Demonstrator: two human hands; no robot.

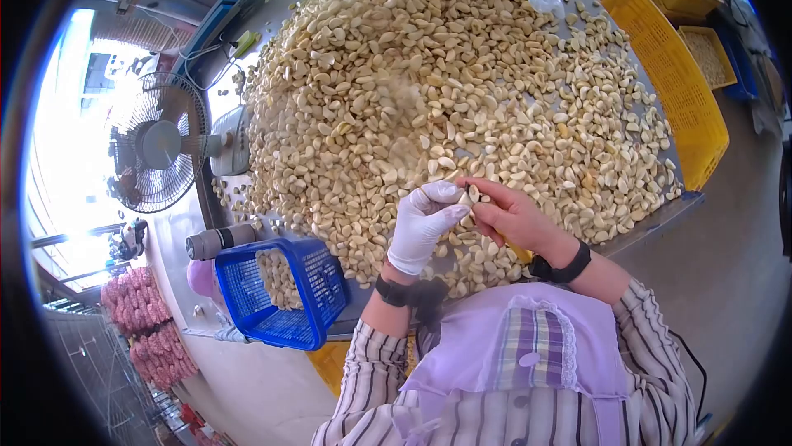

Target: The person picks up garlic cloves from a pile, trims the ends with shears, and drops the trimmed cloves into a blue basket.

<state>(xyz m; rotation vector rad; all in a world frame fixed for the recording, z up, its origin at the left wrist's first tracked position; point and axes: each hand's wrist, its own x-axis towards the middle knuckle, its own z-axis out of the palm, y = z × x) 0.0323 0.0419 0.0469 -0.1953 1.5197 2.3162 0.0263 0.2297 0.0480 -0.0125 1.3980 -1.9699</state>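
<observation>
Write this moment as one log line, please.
left hand: gloved, on clove | right hand: bare, pinching clove | garlic pile behind | blue basket left

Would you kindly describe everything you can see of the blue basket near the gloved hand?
The blue basket is a rectangular crate of what looks like plastic lattice, seen tilted at the edge of the metal table. It is partly filled with pale garlic cloves and lies below and beside the gloved left hand, which does not touch it.

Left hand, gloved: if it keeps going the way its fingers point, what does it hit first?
Likely the garlic clove pinched between both hands; the left hand fingertips point at it, with the right hand just behind. Depth is unclear.
</observation>
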